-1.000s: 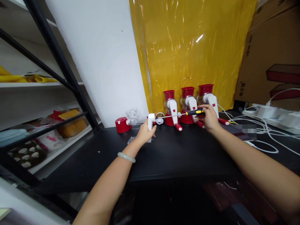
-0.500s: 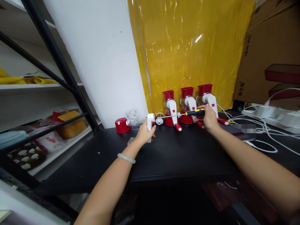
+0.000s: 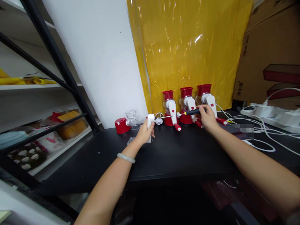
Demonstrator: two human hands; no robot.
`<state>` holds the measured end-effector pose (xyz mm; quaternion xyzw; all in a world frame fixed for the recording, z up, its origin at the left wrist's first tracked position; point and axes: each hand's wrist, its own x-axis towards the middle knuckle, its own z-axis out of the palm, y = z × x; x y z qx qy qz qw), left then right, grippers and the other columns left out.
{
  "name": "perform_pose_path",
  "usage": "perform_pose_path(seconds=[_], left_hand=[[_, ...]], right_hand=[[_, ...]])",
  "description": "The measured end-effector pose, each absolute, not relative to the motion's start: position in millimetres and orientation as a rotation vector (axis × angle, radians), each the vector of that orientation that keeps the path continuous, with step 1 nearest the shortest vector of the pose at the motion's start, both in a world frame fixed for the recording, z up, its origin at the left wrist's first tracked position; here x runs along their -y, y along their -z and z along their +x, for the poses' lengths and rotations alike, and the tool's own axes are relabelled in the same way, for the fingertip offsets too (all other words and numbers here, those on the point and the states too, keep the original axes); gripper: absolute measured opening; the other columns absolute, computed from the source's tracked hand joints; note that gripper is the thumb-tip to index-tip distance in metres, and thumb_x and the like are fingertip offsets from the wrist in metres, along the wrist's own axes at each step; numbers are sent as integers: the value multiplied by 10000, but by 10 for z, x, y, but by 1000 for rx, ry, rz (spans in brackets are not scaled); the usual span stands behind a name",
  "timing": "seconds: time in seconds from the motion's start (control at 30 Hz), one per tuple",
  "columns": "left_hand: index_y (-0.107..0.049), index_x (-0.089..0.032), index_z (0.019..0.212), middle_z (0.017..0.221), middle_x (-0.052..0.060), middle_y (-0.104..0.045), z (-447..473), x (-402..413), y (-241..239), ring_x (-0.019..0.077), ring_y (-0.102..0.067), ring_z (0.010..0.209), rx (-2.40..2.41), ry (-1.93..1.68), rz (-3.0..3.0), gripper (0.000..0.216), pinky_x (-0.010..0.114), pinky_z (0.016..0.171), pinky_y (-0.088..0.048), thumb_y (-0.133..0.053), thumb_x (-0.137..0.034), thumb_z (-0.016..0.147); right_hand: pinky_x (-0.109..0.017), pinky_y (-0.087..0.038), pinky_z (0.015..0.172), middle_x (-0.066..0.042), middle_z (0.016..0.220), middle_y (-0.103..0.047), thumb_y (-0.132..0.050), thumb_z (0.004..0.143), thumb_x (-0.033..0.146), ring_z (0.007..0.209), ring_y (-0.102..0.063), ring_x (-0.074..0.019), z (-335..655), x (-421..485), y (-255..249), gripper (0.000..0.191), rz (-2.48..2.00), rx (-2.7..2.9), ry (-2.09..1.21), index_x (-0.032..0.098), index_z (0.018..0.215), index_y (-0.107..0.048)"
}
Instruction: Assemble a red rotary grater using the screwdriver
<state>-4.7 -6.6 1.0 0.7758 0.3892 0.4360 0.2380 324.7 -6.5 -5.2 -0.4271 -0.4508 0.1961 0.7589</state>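
Observation:
My left hand (image 3: 144, 132) is closed around a white plastic crank handle (image 3: 150, 118), held just above the black table. My right hand (image 3: 207, 118) grips the black and yellow handle of a screwdriver (image 3: 192, 112). Its long shaft runs level to the left, and the tip meets the right side of the crank handle's upper end. Behind the shaft stand three red and white rotary graters (image 3: 170, 106) in a row. Left of them a grater drum (image 3: 159, 118) lies near my left hand. A red base (image 3: 122, 125) and a clear plastic housing (image 3: 132, 116) sit further left.
The black table (image 3: 178, 156) spans the front. White cables and a power strip (image 3: 278, 113) lie at the right, near a dark flat device (image 3: 241, 131). A large cardboard box (image 3: 264, 47) rises behind them. A black-framed shelf (image 3: 77, 97) stands at the left.
My right hand's fingers have shifted on the screwdriver handle, exposing more of it. The screwdriver tip stays at the crank handle, and my left hand's hold looks nearly the same.

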Motion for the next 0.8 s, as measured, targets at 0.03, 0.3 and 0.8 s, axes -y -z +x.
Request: perform_pose_path(seconds=[0.03, 0.3, 0.8], left_hand=[[-481, -195, 996, 602, -46, -593, -49, 60, 1, 142, -629, 469, -1041, -1201, 2105, 504, 259, 492, -494, -365, -682, 938], [-454, -202, 927, 598, -45, -570, -25, 71, 2, 130, -615, 455, -1048, -1219, 2086, 526, 241, 457, -480, -311, -709, 940], [-475, -194, 956, 580, -47, -585, -46, 70, -5, 130, -619, 452, -1078, -1191, 2130, 485, 232, 463, -481, -345, -661, 955]], right_hand=[[-239, -519, 446, 17, 746, -638, -686, 743, 656, 501, -588, -110, 3258, 55, 62, 473, -928, 981, -413, 228, 906, -570], [-242, -465, 408, 25, 613, -580, -622, 789, 698, 440, -533, -118, 3293, 81, 60, 481, -992, 1017, -407, 227, 880, -588], [-237, -480, 456, -7, 750, -607, -540, 837, 410, 551, -548, -130, 3255, 99, 24, 185, -954, 996, -440, 241, 886, -597]])
